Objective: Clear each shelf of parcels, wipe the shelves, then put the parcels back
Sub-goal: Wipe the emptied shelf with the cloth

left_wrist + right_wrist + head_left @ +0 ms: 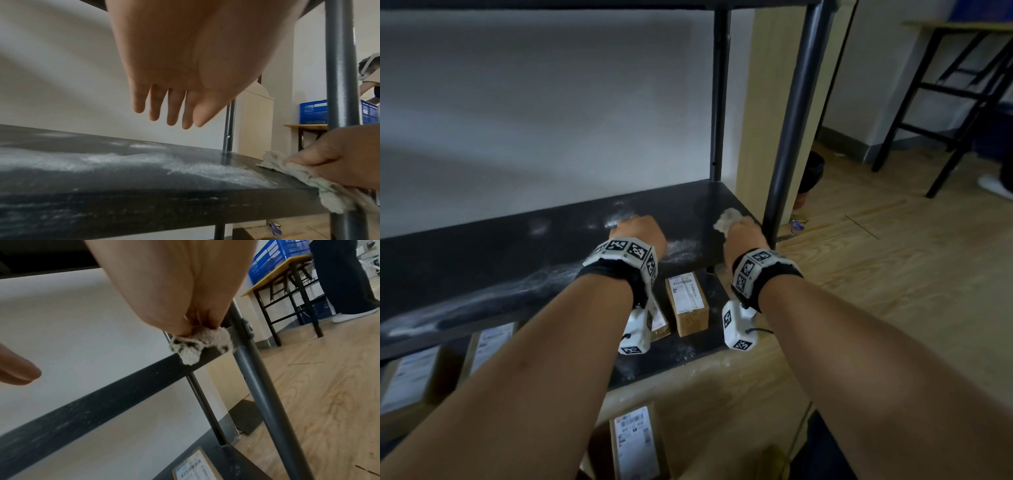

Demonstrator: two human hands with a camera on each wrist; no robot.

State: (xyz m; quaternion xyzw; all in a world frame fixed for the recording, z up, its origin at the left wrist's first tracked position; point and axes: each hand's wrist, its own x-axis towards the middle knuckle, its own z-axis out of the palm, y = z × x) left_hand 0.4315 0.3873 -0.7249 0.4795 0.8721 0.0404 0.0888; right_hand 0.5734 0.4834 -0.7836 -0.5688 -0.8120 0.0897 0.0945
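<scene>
The dark shelf board carries streaks of white dust and no parcels. My right hand grips a crumpled pale cloth and presses it on the shelf's right front corner, beside the rack post. In the right wrist view the cloth bulges out under my curled fingers at the shelf edge. My left hand is over the middle of the shelf with straight fingers, holding nothing. Cardboard parcels with white labels lie on the lower shelf, one between my wrists.
The front right post stands right by my right hand. More parcels sit lower left and one lies below. A table stands on the wooden floor to the right, with a blue crate on it and a person beside it.
</scene>
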